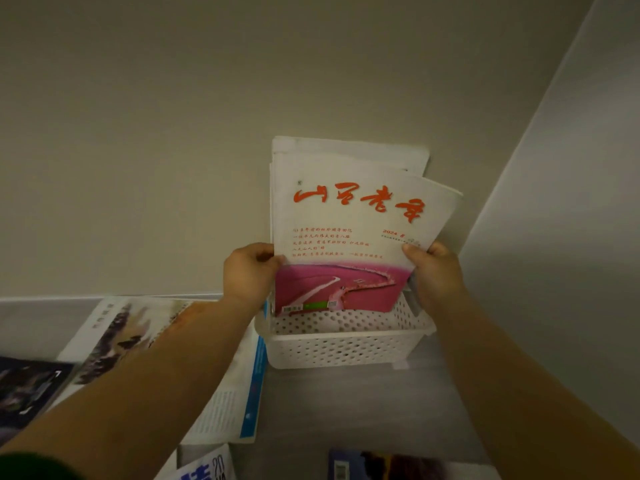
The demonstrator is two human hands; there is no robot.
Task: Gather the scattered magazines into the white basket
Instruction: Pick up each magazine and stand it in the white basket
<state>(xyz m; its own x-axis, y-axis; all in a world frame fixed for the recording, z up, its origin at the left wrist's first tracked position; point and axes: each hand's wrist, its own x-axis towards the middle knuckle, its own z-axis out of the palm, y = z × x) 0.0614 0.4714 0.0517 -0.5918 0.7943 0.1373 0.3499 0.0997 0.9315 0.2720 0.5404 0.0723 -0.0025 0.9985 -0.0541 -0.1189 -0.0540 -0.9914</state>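
Observation:
A white perforated basket (346, 344) stands on the grey table against the wall. Upright in it is a magazine with red calligraphy and a pink lower cover (349, 237), its bottom edge inside the basket. My left hand (249, 271) grips its left edge and my right hand (434, 271) grips its right edge. Behind it, more white magazines (349, 150) stand in the basket and lean on the wall.
Loose magazines lie on the table: one with a painted cover (121, 334) at the left, a dark one (27, 393) at far left, a white and blue one (239, 403) beside the basket, two (207, 469) (388, 467) at the near edge. Walls meet in a corner at right.

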